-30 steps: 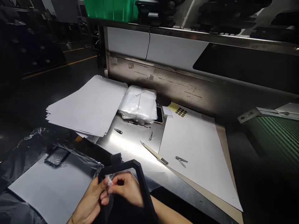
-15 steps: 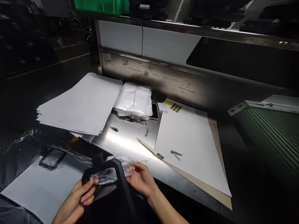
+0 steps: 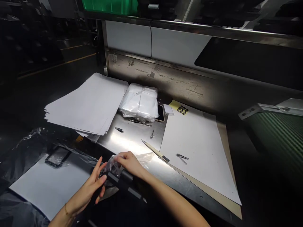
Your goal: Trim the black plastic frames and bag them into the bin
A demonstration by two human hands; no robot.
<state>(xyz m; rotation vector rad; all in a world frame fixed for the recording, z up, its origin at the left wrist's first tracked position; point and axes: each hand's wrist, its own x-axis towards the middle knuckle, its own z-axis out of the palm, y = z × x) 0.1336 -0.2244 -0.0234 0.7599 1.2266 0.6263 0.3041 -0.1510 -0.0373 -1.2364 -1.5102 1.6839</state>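
My left hand (image 3: 91,186) grips the near-left side of a black plastic part (image 3: 126,179), thumb on top and some fingers spread below it. A crumpled clear plastic bag (image 3: 113,166) is over the end of the part, between my hands. With bent fingers, my right hand (image 3: 129,162) pinches the bag from above, its forearm crossing over the part. The lower side of the part fades into the dark. Left of my hands, another black frame (image 3: 55,159) in clear film lies on a white sheet (image 3: 47,186).
On the metal bench (image 3: 129,138) are a paper stack (image 3: 90,104), a bundle of clear bags (image 3: 139,101), a phone (image 3: 161,113), a pen (image 3: 140,123), a craft knife (image 3: 155,150) and nippers (image 3: 182,158). A green ribbed panel (image 3: 279,142) stands at right.
The black part has been turned, so its rectangular opening no longer faces me. My right hand has moved left and up over the bag, closer to my left hand. The view has shifted slightly.
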